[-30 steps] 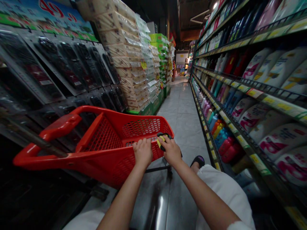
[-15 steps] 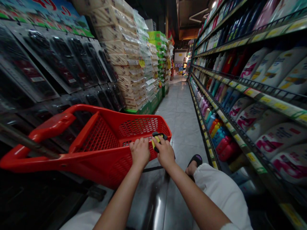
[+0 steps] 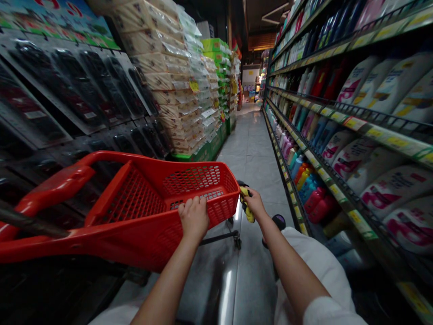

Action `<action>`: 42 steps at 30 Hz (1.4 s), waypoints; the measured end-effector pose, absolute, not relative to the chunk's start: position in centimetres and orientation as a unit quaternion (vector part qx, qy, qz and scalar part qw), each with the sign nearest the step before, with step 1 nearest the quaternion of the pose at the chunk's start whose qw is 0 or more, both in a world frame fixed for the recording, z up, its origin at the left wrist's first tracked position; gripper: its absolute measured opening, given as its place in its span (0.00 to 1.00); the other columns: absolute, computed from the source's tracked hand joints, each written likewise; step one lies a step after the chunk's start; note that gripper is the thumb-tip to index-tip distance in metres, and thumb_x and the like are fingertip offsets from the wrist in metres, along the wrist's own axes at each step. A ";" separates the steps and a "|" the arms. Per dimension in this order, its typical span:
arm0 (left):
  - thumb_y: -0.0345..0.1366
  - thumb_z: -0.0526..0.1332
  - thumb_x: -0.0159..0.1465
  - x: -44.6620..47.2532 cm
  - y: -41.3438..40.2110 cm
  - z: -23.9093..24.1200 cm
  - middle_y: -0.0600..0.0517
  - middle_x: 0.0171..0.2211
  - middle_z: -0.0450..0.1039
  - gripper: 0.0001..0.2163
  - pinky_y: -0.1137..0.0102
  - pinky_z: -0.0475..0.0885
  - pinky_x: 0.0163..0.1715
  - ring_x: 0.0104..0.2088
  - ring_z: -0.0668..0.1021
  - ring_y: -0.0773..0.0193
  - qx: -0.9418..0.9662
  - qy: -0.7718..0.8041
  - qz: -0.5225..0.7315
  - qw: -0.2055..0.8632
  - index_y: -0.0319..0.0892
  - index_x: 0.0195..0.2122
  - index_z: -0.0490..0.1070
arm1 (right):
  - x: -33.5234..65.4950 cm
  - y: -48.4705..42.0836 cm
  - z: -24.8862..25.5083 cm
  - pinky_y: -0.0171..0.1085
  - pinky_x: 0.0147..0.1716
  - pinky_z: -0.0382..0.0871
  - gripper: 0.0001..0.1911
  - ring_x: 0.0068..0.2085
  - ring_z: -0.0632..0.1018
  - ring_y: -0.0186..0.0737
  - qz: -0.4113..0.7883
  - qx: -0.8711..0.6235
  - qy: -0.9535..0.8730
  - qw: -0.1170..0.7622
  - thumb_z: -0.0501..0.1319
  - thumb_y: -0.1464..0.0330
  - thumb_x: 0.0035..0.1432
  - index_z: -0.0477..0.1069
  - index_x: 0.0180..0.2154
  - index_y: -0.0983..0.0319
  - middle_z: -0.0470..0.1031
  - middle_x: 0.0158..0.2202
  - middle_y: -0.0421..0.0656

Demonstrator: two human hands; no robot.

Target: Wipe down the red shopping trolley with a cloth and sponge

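A red plastic shopping basket cart (image 3: 142, 203) with a long red handle (image 3: 50, 192) stands in the aisle at my left. My left hand (image 3: 194, 217) is closed over the near rim of the basket. Just right of the basket's corner, my right hand (image 3: 254, 204) is closed on a small yellow and black object (image 3: 246, 205), clear of the rim. My white trouser leg (image 3: 318, 266) and a dark sandal (image 3: 279, 222) show below the right arm.
Shelves of shampoo and detergent bottles (image 3: 365, 113) line the right side. Hanging dark packaged goods (image 3: 77, 95) and stacked tissue packs (image 3: 176, 85) fill the left. The grey tiled aisle floor (image 3: 253, 153) runs ahead to the far end of the store.
My right hand has come off the basket's rim with the yellow and black object and moved right. The basket has shifted slightly left and forward.
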State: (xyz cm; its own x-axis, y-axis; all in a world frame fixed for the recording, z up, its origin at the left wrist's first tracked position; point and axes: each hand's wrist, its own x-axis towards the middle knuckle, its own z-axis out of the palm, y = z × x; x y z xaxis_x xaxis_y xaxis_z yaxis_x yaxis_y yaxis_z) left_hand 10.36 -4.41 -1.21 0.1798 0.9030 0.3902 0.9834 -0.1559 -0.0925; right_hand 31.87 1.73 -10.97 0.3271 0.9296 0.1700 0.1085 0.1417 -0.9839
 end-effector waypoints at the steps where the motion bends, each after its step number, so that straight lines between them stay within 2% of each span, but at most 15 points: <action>1: 0.29 0.50 0.65 10.4 -4.3 -1.2 0.44 0.36 0.75 0.11 0.58 0.57 0.42 0.41 0.72 0.51 -0.750 -0.630 -0.121 0.164 0.42 0.38 0.73 | 31.4 1.9 -10.9 0.42 0.50 0.71 0.26 0.45 0.79 0.43 0.356 -0.547 -0.462 0.600 0.52 0.73 0.43 0.76 0.45 0.64 0.80 0.43 0.45; 4: 0.29 0.51 0.64 10.5 -4.0 -1.4 0.45 0.36 0.74 0.10 0.58 0.57 0.42 0.41 0.72 0.52 -0.747 -0.634 -0.118 0.164 0.43 0.37 0.72 | 28.8 0.7 -10.9 0.43 0.54 0.68 0.28 0.51 0.77 0.43 0.305 -0.556 -0.452 0.627 0.52 0.73 0.45 0.74 0.49 0.65 0.78 0.49 0.48; 7: 0.29 0.51 0.63 10.5 -3.9 -1.5 0.46 0.36 0.75 0.09 0.57 0.57 0.42 0.41 0.72 0.52 -0.745 -0.635 -0.119 0.166 0.43 0.37 0.72 | 25.5 -2.3 -11.6 0.43 0.62 0.60 0.32 0.63 0.67 0.41 0.224 -0.586 -0.468 0.623 0.51 0.73 0.50 0.69 0.57 0.65 0.67 0.61 0.50; 9: 0.30 0.52 0.63 10.4 -3.9 -1.5 0.46 0.36 0.75 0.09 0.57 0.56 0.44 0.41 0.72 0.53 -0.748 -0.631 -0.124 0.164 0.43 0.37 0.71 | 24.3 -3.9 -12.0 0.42 0.64 0.56 0.33 0.66 0.62 0.39 0.217 -0.591 -0.467 0.621 0.51 0.74 0.51 0.66 0.61 0.63 0.62 0.65 0.48; 11: 0.31 0.52 0.64 10.2 -4.1 -1.5 0.47 0.36 0.76 0.09 0.57 0.56 0.44 0.41 0.73 0.53 -0.752 -0.626 -0.129 0.158 0.43 0.37 0.71 | 24.4 -4.3 -12.3 0.43 0.64 0.56 0.35 0.66 0.62 0.39 0.241 -0.576 -0.444 0.643 0.51 0.74 0.49 0.66 0.61 0.63 0.62 0.65 0.48; 14: 0.32 0.51 0.65 9.8 -4.5 -1.4 0.47 0.36 0.76 0.10 0.57 0.56 0.45 0.42 0.73 0.53 -0.761 -0.618 -0.137 0.144 0.44 0.37 0.72 | 27.0 -2.3 -12.0 0.43 0.61 0.62 0.35 0.61 0.70 0.41 0.308 -0.531 -0.409 0.675 0.50 0.74 0.43 0.72 0.55 0.64 0.70 0.59 0.48; 18: 0.32 0.51 0.65 9.7 -4.8 -1.3 0.47 0.37 0.76 0.10 0.57 0.56 0.46 0.42 0.72 0.53 -0.769 -0.609 -0.135 0.136 0.44 0.38 0.72 | 31.2 2.5 -10.1 0.39 0.46 0.73 0.29 0.45 0.79 0.41 0.428 -0.509 -0.420 0.617 0.51 0.73 0.38 0.78 0.44 0.63 0.80 0.45 0.45; 20: 0.32 0.51 0.65 9.8 -4.7 -1.3 0.47 0.37 0.76 0.10 0.57 0.56 0.46 0.42 0.72 0.53 -0.768 -0.612 -0.129 0.138 0.44 0.38 0.72 | 32.3 4.3 -9.1 0.37 0.42 0.73 0.26 0.41 0.80 0.40 0.459 -0.506 -0.432 0.590 0.52 0.73 0.37 0.78 0.40 0.63 0.81 0.41 0.43; 23: 0.31 0.51 0.64 10.0 -4.3 -1.3 0.46 0.37 0.75 0.10 0.57 0.56 0.44 0.42 0.72 0.53 -0.762 -0.620 -0.116 0.146 0.44 0.38 0.72 | 32.5 5.0 -8.6 0.35 0.40 0.73 0.24 0.38 0.80 0.39 0.472 -0.501 -0.443 0.575 0.52 0.73 0.38 0.78 0.38 0.63 0.81 0.39 0.42; 25: 0.30 0.51 0.64 10.2 -4.0 -1.2 0.46 0.37 0.75 0.10 0.57 0.56 0.43 0.41 0.72 0.52 -0.757 -0.625 -0.112 0.153 0.44 0.38 0.72 | 32.0 4.2 -9.1 0.37 0.42 0.73 0.25 0.40 0.79 0.40 0.461 -0.506 -0.444 0.579 0.52 0.73 0.39 0.78 0.40 0.63 0.81 0.39 0.43; 28: 0.30 0.51 0.64 10.7 -3.5 -1.2 0.45 0.37 0.75 0.10 0.57 0.55 0.42 0.41 0.71 0.52 -0.753 -0.630 -0.111 0.156 0.43 0.38 0.72 | 29.9 1.9 -10.3 0.43 0.51 0.70 0.27 0.49 0.77 0.42 0.367 -0.542 -0.435 0.618 0.52 0.74 0.43 0.77 0.45 0.62 0.79 0.46 0.45; 32: 0.28 0.51 0.63 11.7 -2.8 -1.1 0.46 0.37 0.75 0.10 0.59 0.55 0.40 0.42 0.71 0.53 -0.746 -0.638 -0.110 0.153 0.43 0.38 0.71 | 24.5 -1.3 -11.1 0.45 0.62 0.60 0.34 0.61 0.67 0.43 0.239 -0.602 -0.408 0.643 0.52 0.76 0.49 0.67 0.59 0.64 0.67 0.58 0.52; 35: 0.29 0.50 0.64 12.3 -2.4 -1.1 0.46 0.37 0.74 0.10 0.59 0.55 0.39 0.42 0.72 0.53 -0.748 -0.636 -0.114 0.155 0.43 0.38 0.71 | 21.1 -2.6 -10.8 0.45 0.62 0.60 0.37 0.62 0.66 0.44 0.217 -0.620 -0.433 0.617 0.52 0.78 0.50 0.61 0.64 0.62 0.63 0.59 0.53; 39: 0.28 0.51 0.64 12.4 -2.1 -1.1 0.45 0.37 0.75 0.10 0.59 0.55 0.40 0.42 0.72 0.53 -0.755 -0.626 -0.118 0.153 0.43 0.38 0.71 | 21.9 -2.2 -10.3 0.43 0.61 0.62 0.37 0.61 0.67 0.44 0.208 -0.612 -0.492 0.583 0.53 0.79 0.50 0.63 0.63 0.59 0.64 0.57 0.50; 42: 0.27 0.51 0.63 12.5 -2.3 -1.3 0.45 0.38 0.75 0.10 0.59 0.56 0.41 0.43 0.72 0.53 -0.752 -0.630 -0.118 0.151 0.43 0.38 0.71 | 24.7 -1.0 -10.0 0.45 0.62 0.59 0.35 0.62 0.65 0.44 0.206 -0.627 -0.444 0.606 0.51 0.78 0.52 0.64 0.62 0.62 0.63 0.59 0.52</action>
